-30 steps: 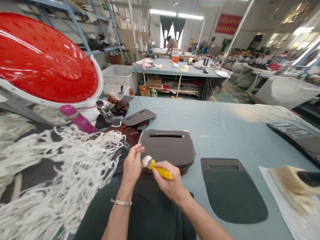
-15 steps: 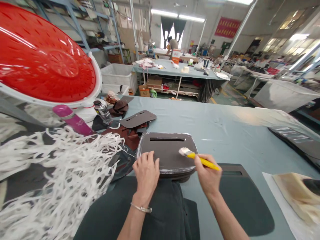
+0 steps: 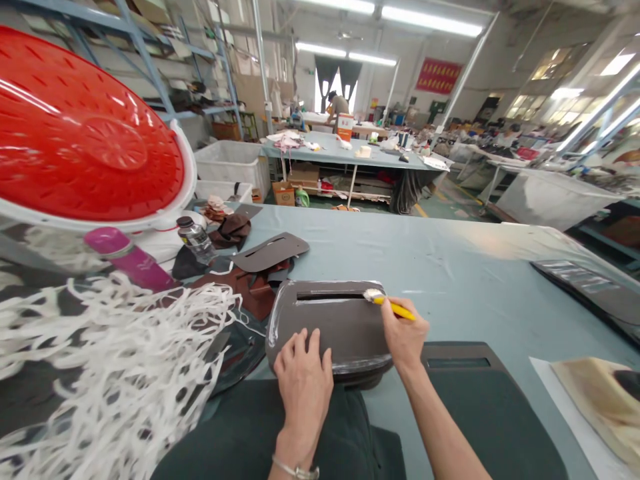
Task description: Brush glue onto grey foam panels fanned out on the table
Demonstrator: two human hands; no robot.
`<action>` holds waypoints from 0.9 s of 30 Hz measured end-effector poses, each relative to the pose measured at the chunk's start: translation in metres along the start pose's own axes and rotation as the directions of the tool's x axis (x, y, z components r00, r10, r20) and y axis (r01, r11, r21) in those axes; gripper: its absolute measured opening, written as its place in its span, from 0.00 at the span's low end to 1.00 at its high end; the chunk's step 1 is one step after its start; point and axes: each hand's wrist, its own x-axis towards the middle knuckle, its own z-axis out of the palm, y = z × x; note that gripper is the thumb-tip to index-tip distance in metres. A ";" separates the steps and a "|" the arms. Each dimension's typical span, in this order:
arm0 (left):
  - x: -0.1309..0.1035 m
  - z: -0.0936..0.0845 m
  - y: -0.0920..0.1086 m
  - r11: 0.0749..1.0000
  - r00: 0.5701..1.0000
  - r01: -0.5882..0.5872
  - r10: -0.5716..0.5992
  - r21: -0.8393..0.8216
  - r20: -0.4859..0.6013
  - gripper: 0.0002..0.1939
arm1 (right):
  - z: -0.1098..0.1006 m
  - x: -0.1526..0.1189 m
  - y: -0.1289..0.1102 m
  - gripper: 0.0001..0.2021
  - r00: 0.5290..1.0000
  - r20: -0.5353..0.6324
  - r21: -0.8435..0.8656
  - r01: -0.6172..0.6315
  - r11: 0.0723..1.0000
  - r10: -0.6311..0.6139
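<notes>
A stack of dark grey-brown slotted panels (image 3: 330,330) lies in front of me, with white smears along the edges and around the slot of the top one. My left hand (image 3: 305,373) rests on the near part of the top panel, fingers spread. My right hand (image 3: 404,330) is closed round the yellow handle of a paintbrush (image 3: 395,308). The white-coated bristles touch the panel at the right end of its slot. To the right lies a dark green panel with a slot (image 3: 493,400).
A slotted panel (image 3: 273,252) lies on dark scraps beyond the stack. White strips (image 3: 135,360), a pink bottle (image 3: 133,260), a clear bottle (image 3: 195,237) and a red basin (image 3: 100,133) stand left. At right are a stained yellowish block (image 3: 595,393) and dark panels (image 3: 590,287).
The brush has moved from over the panel's middle right up to the slot's right end. My left hand has shifted slightly right and nearer. The view has tilted up a little.
</notes>
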 end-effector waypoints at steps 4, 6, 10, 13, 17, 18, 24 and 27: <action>-0.001 0.000 -0.001 1.000 1.000 -0.013 0.013 0.007 -0.003 0.18 | 0.059 -0.020 -0.041 0.10 0.955 0.258 0.226 0.089 0.970 -0.148; -0.001 0.000 -0.002 1.000 1.000 -0.013 0.013 0.007 0.000 0.18 | 0.081 -0.024 -0.047 0.09 0.925 0.331 0.252 0.103 0.962 -0.186; 0.001 -0.002 0.000 1.000 1.000 0.006 -0.006 -0.005 -0.005 0.18 | 0.058 0.000 -0.013 0.10 0.969 0.233 0.057 0.074 0.996 -0.085; 0.002 -0.007 0.003 0.999 0.999 0.033 -0.033 0.001 0.010 0.17 | 0.012 0.026 0.018 0.11 0.994 0.100 -0.106 0.049 0.993 -0.038; 0.006 -0.009 0.015 0.997 0.997 0.068 -0.069 0.025 0.031 0.16 | -0.026 0.032 0.046 0.14 1.000 0.014 -0.103 0.026 0.994 -0.025; 0.008 -0.008 0.020 0.997 0.997 0.076 -0.076 0.010 0.031 0.16 | -0.030 0.029 0.052 0.15 1.000 0.024 -0.092 0.005 0.996 -0.003; 0.036 0.025 0.076 0.788 0.976 0.102 0.039 -0.608 0.215 0.14 | -0.043 0.003 0.065 0.17 0.974 0.187 -0.044 -0.121 0.992 0.127; 0.056 0.041 0.104 0.613 0.933 0.285 0.001 -0.737 0.361 0.14 | -0.051 -0.005 0.052 0.16 0.975 0.159 0.037 -0.162 0.986 0.155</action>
